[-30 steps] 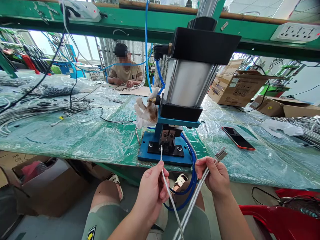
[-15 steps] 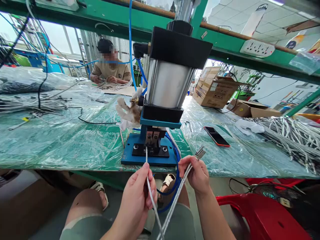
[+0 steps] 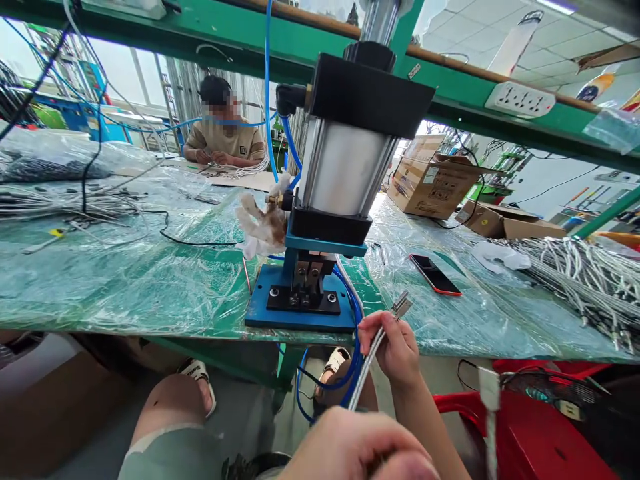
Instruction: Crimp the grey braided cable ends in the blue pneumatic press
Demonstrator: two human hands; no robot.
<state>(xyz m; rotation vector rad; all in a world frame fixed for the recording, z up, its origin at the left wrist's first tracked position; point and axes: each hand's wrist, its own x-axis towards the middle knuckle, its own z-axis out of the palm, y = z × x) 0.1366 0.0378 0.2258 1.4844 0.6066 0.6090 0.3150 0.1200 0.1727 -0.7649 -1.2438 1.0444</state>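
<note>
My left hand (image 3: 360, 447) is at the bottom edge, in front of my right forearm, its fingers curled and partly cut off. A braided silver cable (image 3: 492, 433) with a flat, pale end stands upright to its right. Their contact lies below the picture, but the cable appears to belong to this hand's grip. My right hand (image 3: 397, 347) pinches several braided cables (image 3: 369, 373) near their flat metal terminals (image 3: 401, 305), by the table edge. Left of it stands a pneumatic press (image 3: 345, 167) on a blue base (image 3: 260, 313); no cable shows at its jaws (image 3: 305, 287).
A phone (image 3: 435, 275) and a heap of braided cables (image 3: 575, 280) lie on the right of the film-covered table (image 3: 200, 287). Blue hoses (image 3: 356, 320) hang beside the press. Cardboard boxes (image 3: 430, 180) stand behind. Across the table sits a co-worker (image 3: 227, 140). A red stool (image 3: 545, 427) is at right.
My left hand has drawn the cable out of the press jaws and swung down and right across my right forearm. My right hand stays nearly in place with its cables.
</note>
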